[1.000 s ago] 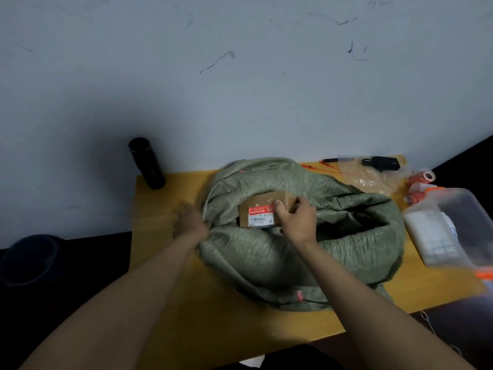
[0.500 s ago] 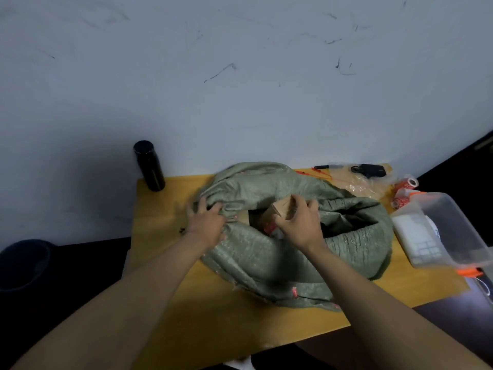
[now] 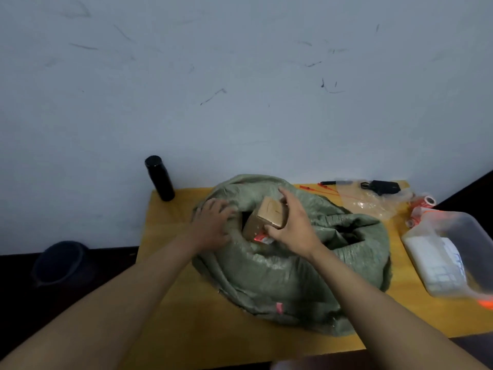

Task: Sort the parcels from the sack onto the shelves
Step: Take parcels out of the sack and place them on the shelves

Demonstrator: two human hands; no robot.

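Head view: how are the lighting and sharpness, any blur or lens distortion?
Head view: dim, flat light; the sack mouth is deep shadow; the clear bin at the right edge is smeared; the table edges bow from the wide lens; the right hand and its parcel are fairly sharp.

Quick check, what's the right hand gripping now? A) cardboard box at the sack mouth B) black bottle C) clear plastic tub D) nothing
A: the right hand curls its fingers and thumb around the cardboard box at the opening of the green sack, while the left hand rests on the sack's edge; the black bottle and plastic tub stand untouched.
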